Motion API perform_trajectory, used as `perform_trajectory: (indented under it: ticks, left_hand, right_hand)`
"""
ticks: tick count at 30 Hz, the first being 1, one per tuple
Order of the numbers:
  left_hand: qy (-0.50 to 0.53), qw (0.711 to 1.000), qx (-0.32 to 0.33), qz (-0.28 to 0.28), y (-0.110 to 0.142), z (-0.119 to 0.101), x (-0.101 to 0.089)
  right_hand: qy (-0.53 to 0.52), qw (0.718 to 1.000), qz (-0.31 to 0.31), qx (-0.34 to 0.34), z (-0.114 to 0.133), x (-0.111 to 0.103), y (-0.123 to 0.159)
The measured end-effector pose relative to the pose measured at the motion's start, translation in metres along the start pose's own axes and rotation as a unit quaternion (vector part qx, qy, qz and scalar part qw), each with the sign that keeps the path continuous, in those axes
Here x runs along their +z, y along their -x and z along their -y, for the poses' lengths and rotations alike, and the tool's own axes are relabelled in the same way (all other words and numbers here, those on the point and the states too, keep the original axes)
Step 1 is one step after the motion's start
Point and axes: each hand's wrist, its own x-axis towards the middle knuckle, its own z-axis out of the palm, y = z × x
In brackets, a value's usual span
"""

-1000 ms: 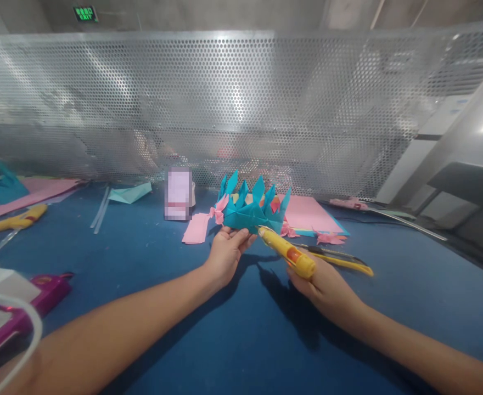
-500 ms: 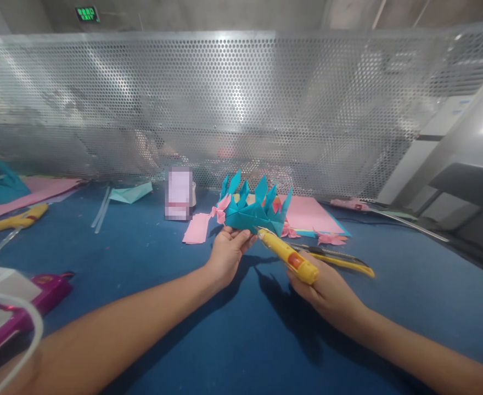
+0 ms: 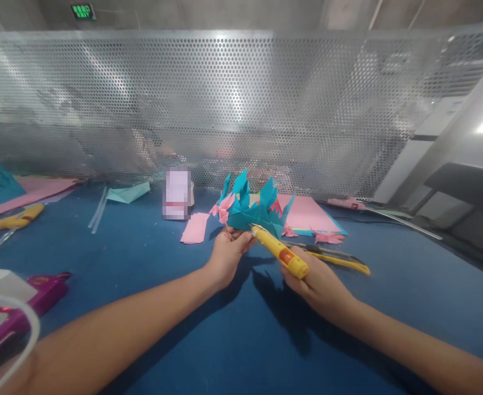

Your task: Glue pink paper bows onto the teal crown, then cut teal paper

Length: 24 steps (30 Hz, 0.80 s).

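Observation:
My left hand [image 3: 230, 253] pinches the lower edge of a teal folded-paper crown [image 3: 252, 213] and holds it above the table. Pointed tips rise along the crown's top, and a pink paper flower [image 3: 224, 208] sits on its left end. Wrapped in my right hand [image 3: 316, 280] is a yellow hot glue gun [image 3: 277, 248]. Its nozzle points up and left, at the crown's lower front, close to my left fingertips; whether it touches the paper I cannot tell. The glue gun's handle is hidden by my right hand.
Behind the crown lie pink sheets [image 3: 307, 213], a loose pink flower [image 3: 327, 237] and a yellow utility knife [image 3: 342, 262]. Leftward are pink strips [image 3: 195, 228], clear glue sticks [image 3: 98, 210], another yellow glue gun [image 3: 13, 221] and a magenta device [image 3: 39, 299] with a white cable. A perforated metal screen [image 3: 208, 109] bounds the back.
The crown has turned slightly in my left hand. My right hand has moved the glue gun's nozzle a little left along the crown's lower edge, closer to my left fingertips.

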Motion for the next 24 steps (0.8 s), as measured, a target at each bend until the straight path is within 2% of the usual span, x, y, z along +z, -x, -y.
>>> perform_trajectory:
  ticks: [9, 14, 18, 24]
  left_hand:
    - [-0.001, 1.0, 0.001, -0.018, -0.002, 0.0, -0.001]
    - [0.007, 1.0, 0.003, -0.015, -0.002, 0.0, -0.001]
    - [0.017, 1.0, 0.001, -0.014, -0.002, -0.001, -0.001]
    - [0.037, 0.999, 0.007, -0.022, -0.005, -0.002, -0.004]
  right_hand:
    - [0.008, 1.0, 0.018, 0.0, -0.003, 0.0, 0.005]
    - [0.016, 1.0, 0.004, -0.002, -0.004, 0.0, 0.006]
    - [0.008, 1.0, -0.009, -0.019, 0.0, -0.004, 0.007]
    - [0.002, 0.999, 0.012, -0.034, -0.001, -0.013, 0.006]
